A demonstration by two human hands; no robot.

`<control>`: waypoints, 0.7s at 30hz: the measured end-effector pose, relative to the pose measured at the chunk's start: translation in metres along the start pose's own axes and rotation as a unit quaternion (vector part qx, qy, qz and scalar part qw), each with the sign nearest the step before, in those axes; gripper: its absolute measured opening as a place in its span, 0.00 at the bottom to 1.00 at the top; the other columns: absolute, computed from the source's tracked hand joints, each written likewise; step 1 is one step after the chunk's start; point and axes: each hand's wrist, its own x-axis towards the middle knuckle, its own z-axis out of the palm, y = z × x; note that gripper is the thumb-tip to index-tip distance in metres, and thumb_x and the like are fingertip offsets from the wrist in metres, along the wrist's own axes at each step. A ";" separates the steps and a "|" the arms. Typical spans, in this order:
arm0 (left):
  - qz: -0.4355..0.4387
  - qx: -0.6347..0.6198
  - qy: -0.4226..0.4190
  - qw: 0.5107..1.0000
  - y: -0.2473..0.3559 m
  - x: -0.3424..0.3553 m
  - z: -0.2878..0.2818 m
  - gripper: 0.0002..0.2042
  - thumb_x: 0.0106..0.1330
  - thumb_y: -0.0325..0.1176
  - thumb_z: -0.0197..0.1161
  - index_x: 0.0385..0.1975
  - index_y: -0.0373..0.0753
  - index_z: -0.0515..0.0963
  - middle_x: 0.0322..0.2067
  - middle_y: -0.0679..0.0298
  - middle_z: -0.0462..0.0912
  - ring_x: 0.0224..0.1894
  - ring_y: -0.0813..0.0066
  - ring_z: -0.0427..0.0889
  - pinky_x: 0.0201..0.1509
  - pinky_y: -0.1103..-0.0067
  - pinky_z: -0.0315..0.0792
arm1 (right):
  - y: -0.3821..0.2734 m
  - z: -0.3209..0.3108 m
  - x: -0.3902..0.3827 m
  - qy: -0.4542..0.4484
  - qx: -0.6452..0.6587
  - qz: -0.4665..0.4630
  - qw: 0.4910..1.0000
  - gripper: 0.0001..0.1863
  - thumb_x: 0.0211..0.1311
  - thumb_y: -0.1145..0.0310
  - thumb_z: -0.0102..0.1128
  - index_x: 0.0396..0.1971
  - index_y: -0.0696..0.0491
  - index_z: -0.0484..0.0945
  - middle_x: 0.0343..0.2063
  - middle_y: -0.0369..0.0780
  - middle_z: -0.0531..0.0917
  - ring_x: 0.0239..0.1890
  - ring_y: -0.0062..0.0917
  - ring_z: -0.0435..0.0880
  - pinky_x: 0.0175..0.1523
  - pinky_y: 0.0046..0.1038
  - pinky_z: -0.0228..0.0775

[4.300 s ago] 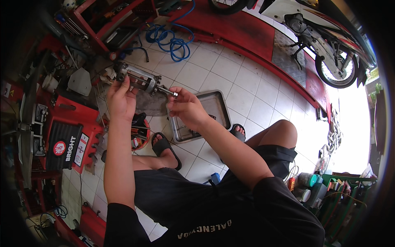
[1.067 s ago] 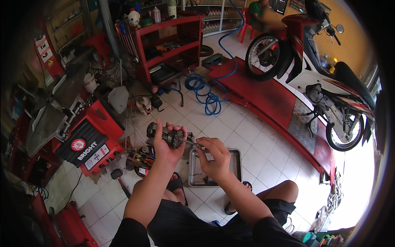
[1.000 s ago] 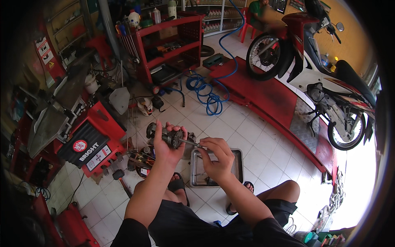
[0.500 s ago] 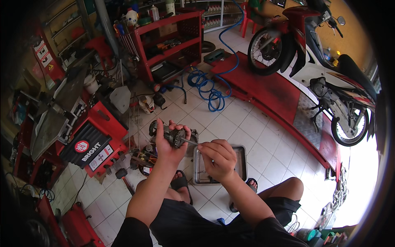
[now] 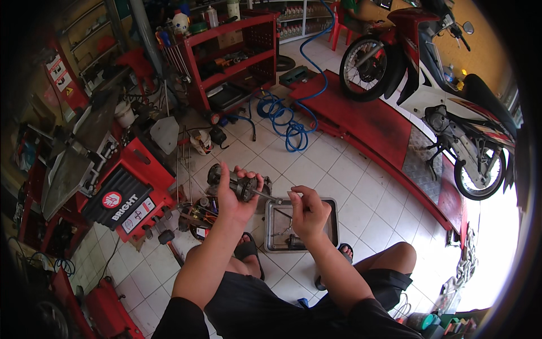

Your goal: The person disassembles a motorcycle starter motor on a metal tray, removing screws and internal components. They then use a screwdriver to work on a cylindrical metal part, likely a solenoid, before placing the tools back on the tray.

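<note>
The left hand (image 5: 236, 205) has its fingers clamped around a cylindrical metal assembly (image 5: 246, 190), held above the tiled floor (image 5: 361, 206), its slim shaft (image 5: 264, 195) pointing toward the right hand (image 5: 310, 216). The right hand hovers just beside the shaft's tip, above a metal tray (image 5: 271, 237), thumb and forefinger raised; whether those fingers meet, I cannot tell.
</note>
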 end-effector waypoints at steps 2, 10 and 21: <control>0.001 0.006 -0.003 1.000 -0.001 0.002 0.001 0.18 0.66 0.54 0.66 0.34 0.45 0.72 0.24 0.72 0.75 0.35 0.73 0.79 0.53 0.70 0.75 | 0.003 -0.001 0.002 -0.016 0.020 -0.061 0.998 0.10 0.53 0.76 0.73 0.35 0.54 0.82 0.21 0.35 0.81 0.19 0.22 0.78 0.25 0.21 0.69; 0.015 0.027 0.002 1.000 -0.003 0.000 0.001 0.18 0.66 0.54 0.66 0.34 0.46 0.72 0.26 0.71 0.75 0.36 0.72 0.79 0.54 0.69 0.76 | 0.009 0.006 -0.001 -0.029 0.070 -0.132 0.988 0.12 0.51 0.77 0.74 0.36 0.56 0.82 0.34 0.42 0.83 0.29 0.28 0.81 0.29 0.24 0.74; 0.028 0.189 0.002 0.982 -0.013 0.004 -0.013 0.08 0.68 0.35 0.67 0.39 0.41 0.75 0.35 0.64 0.80 0.43 0.66 0.82 0.53 0.66 0.79 | 0.032 0.010 -0.022 -0.123 0.092 0.181 0.971 0.09 0.59 0.76 0.71 0.36 0.60 0.80 0.34 0.43 0.83 0.25 0.22 0.83 0.31 0.23 0.75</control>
